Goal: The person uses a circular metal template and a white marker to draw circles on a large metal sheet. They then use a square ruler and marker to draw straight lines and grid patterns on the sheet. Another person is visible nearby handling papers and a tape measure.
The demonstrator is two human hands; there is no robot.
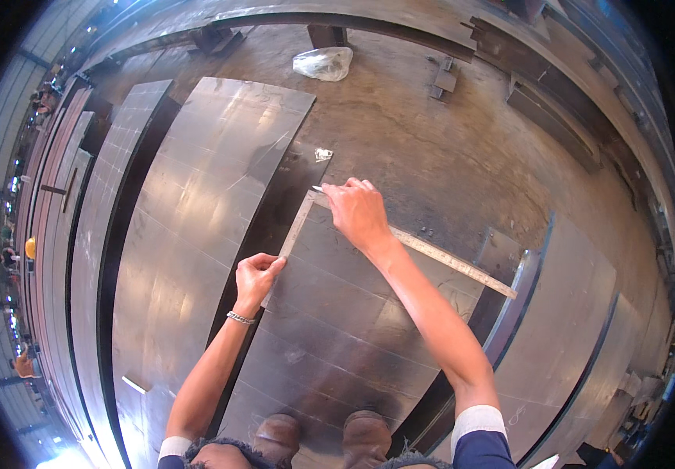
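A steel framing square lies at the far end of a dark steel plate, its long blade running off to the right and its shorter blade toward me. My left hand pinches the shorter blade at the plate's left edge. Above the square's corner, my right hand grips a thin, pale marking stick, its tip pointing left. From here I cannot tell whether the tip touches the metal. Faint lines cross the plate's surface.
My boots stand on the same plate. A wide steel plate lies to the left across a dark gap, another plate to the right. Steel beams and a clear plastic bag are on the floor beyond.
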